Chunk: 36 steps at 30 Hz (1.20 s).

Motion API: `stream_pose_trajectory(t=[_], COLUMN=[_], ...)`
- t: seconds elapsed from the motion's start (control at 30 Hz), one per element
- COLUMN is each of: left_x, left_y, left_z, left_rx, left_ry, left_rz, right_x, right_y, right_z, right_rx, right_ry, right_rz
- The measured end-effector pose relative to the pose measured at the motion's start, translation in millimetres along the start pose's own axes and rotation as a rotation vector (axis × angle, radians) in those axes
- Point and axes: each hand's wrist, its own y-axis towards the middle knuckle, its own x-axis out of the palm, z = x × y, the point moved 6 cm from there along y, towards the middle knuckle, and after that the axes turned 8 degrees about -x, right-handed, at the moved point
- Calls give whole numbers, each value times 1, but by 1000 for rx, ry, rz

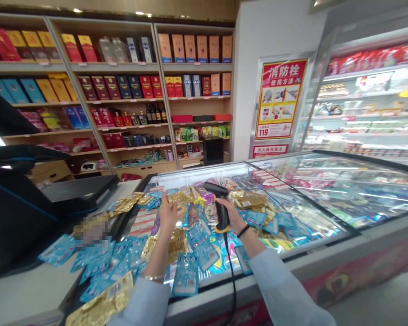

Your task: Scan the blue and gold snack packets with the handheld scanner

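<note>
1. The right hand [231, 216] has its grip clamped on a black barcode scanner [219, 203]. It holds the scanner upright above the glass lid [313, 213] of a chest freezer, and the cable [231, 271] hangs down towards the person.
2. The left hand [168, 213] is raised just beside a gold packet [185, 196]; whether its grip is closed on that packet cannot be told.
3. Blue packets [186, 274] and more gold ones lie scattered over the lid and the white worktop [17, 299] on the left.
4. Shelves [136, 68] of boxed goods line the back wall.

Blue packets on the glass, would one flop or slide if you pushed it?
Probably floppy: the blue packets look thin, flat and crinkled. Likely light, lying piled loosely. They may slide easily, as the shiny film rests on the smooth glass lid.
</note>
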Motion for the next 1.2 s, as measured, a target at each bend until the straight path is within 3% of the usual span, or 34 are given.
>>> stream_pose_trajectory(t=[0.17, 0.37, 0.53, 0.67, 0.83, 1.2], left_x=[19, 92, 159, 197, 216, 221], left_y=[-16, -57, -88, -112, -134, -135], left_z=[36, 88, 91, 75, 63, 59], left_rx=[56, 182, 194, 290, 378, 386], left_ry=[-66, -183, -177, 75, 299, 310], left_rz=[-95, -210, -268, -301, -320, -368], right_x=[-35, -108, -174, -213, -224, -224], right_y=[-21, -48, -63, -69, -69, -69], right_z=[-54, -87, -88, -75, -63, -59], right_rx=[-89, -208, -255, -258, -248, -254], right_ry=[-53, -102, -78, -27, -44, -40], right_rz=[62, 214, 354, 526, 565, 562])
